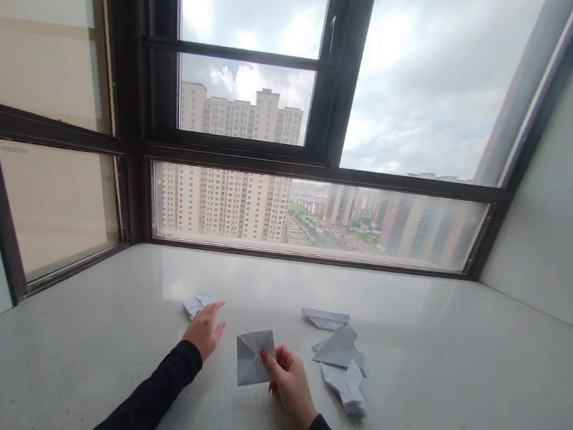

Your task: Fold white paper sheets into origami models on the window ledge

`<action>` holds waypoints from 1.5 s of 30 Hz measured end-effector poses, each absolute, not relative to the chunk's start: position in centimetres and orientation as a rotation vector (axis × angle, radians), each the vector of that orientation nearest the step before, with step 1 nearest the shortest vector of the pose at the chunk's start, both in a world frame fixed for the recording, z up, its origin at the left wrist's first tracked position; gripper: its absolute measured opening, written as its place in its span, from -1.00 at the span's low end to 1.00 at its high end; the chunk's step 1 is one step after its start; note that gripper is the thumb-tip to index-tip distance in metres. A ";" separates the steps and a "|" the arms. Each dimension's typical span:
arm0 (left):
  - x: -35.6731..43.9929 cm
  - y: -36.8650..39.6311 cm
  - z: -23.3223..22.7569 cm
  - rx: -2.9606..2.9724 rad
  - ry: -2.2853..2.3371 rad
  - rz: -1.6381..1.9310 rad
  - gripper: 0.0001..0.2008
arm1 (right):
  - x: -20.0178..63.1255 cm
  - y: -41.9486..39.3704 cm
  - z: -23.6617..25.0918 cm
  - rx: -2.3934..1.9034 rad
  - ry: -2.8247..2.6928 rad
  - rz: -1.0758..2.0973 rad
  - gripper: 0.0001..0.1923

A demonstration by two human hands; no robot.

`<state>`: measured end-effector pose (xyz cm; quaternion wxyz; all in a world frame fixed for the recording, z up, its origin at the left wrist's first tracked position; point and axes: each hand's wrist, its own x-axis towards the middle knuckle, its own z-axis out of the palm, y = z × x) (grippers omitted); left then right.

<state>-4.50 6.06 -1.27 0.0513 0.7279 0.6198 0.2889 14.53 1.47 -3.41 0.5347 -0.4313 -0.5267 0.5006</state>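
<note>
Between my right thumb and fingers is a square of folded paper [249, 366], its creases meeting near the middle. My right hand [289, 379] grips it by its right edge and holds it facing me. My left hand [205, 330] reaches forward, thumb and fingers apart, beside a small folded paper piece [193, 304]. The fingers partly cover that piece; I cannot tell whether they touch it. To the right of my right hand lie more folded papers: a flat strip [325, 319], a pointed grey-white piece [339, 347] and a bulkier folded piece [346, 384].
The papers lie on a pale speckled window sill [429, 361]. Dark window frames [320, 171] close off its far side and left side, with tall buildings outside. A white wall [559, 199] bounds the right.
</note>
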 end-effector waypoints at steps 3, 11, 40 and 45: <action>-6.6 8.4 -1.5 2.140 2.126 0.735 -0.54 | 14.4 1.4 -3.4 -1.027 -1.243 1.197 -0.53; -7.1 8.8 -0.9 2.179 2.202 0.375 -0.67 | 14.5 1.3 -3.1 -1.012 -1.246 1.152 -0.55; -1.1 2.1 -1.1 0.916 1.101 1.569 -0.69 | 14.8 0.8 -2.2 -0.885 -1.135 1.131 -0.59; -1.3 2.3 -1.3 0.826 1.128 1.576 -0.81 | 14.9 1.0 -2.3 -0.918 -1.126 1.107 -0.58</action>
